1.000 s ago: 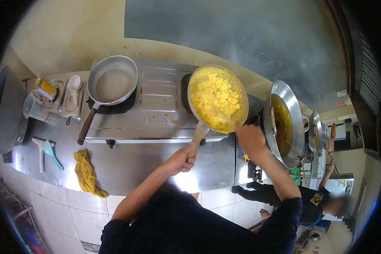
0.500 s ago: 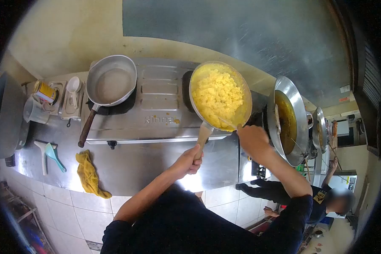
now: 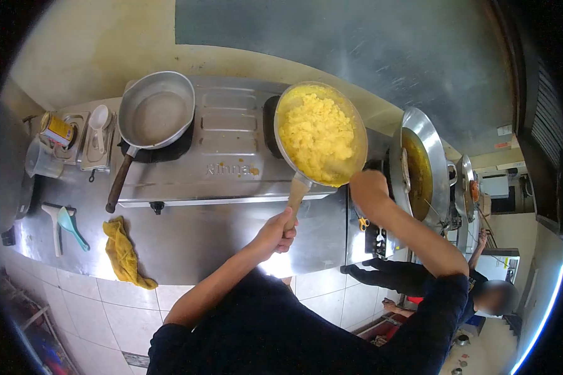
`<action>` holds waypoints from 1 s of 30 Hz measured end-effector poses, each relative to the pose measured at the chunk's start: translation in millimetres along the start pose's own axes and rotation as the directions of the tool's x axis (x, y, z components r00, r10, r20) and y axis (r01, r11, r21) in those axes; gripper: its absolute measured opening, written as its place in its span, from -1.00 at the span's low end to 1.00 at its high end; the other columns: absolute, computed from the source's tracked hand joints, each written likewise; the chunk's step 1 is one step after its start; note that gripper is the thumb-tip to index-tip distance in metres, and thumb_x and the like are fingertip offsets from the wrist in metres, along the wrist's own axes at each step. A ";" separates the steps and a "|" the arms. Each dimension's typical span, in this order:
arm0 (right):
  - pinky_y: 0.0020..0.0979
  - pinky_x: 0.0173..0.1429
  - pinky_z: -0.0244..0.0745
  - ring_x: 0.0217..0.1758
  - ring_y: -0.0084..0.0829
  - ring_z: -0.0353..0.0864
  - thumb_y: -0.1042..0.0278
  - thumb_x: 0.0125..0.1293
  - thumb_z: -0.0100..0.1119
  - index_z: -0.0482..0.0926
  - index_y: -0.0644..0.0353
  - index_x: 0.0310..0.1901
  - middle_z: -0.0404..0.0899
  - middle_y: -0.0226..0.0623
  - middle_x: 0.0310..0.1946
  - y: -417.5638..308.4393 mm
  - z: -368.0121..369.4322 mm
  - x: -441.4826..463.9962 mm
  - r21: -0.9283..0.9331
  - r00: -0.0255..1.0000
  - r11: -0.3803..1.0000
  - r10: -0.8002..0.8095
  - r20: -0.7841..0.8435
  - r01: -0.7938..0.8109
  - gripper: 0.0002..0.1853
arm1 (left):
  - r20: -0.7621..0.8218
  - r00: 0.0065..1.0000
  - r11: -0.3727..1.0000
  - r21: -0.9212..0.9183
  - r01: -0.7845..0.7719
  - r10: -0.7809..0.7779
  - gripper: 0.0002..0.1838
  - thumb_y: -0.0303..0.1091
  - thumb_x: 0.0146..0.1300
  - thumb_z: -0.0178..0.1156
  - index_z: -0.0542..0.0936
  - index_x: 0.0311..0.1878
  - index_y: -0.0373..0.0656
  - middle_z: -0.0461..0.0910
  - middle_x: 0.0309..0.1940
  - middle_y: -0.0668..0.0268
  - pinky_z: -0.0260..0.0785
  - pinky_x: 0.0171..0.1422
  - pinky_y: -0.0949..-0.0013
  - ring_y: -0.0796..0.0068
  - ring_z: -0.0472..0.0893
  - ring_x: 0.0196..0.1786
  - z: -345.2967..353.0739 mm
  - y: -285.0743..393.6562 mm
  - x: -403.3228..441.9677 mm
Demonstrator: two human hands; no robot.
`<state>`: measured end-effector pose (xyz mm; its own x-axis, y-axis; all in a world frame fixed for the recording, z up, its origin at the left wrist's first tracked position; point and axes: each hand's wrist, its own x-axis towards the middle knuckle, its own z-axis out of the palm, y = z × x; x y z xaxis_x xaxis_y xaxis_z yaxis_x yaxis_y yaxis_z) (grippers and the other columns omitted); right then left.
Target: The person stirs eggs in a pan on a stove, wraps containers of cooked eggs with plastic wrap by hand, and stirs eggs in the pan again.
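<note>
Scrambled eggs (image 3: 316, 131), yellow and lumpy, lie in a round frying pan (image 3: 361, 132) over the right burner. My left hand (image 3: 278, 235) is wrapped round the pan's pale wooden handle (image 3: 296, 199) and keeps the pan tilted. At the pan's lower right rim, my right hand (image 3: 370, 190) is closed on a stirring utensil (image 3: 340, 167). The utensil's end dips into the eggs and is blurred; its handle is hidden by my fingers, so its exact kind is unclear.
A saucepan (image 3: 158, 115) sits on the left burner of the steel stove (image 3: 228, 140). Right of me stands a big wok (image 3: 441, 162) of brown liquid. A yellow cloth (image 3: 124, 253), scoops (image 3: 72, 228) and scissors (image 3: 363, 223) lie on the counter. Another person (image 3: 472, 294) stands at the far right.
My right hand has shifted slightly up and left with the utensil, whose end moved in the eggs. The whole view has slid a little. My left hand keeps its hold on the pan handle.
</note>
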<state>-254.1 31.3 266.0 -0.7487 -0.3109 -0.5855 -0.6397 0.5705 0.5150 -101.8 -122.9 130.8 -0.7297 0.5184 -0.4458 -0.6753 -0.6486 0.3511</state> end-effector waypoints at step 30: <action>-0.34 -0.40 0.52 -0.41 -0.37 0.61 0.27 0.22 0.06 0.23 -0.12 0.31 0.49 -0.33 -0.36 95.4 9.7 -7.0 -0.210 0.897 0.977 -0.120 -0.425 0.031 -0.41 | 0.070 0.995 0.997 0.014 0.072 -0.073 -0.55 0.18 0.37 -0.18 0.28 -0.28 -0.07 0.17 -0.62 0.51 -0.10 -0.68 0.60 0.73 0.06 -0.69 -16.2 25.7 -9.5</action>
<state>-308.2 95.3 313.2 -0.6691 -0.6705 -0.3206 -0.6846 0.3882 0.6169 -110.5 -153.5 130.7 -0.6845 0.6020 -0.4113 -0.7274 -0.6019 0.3297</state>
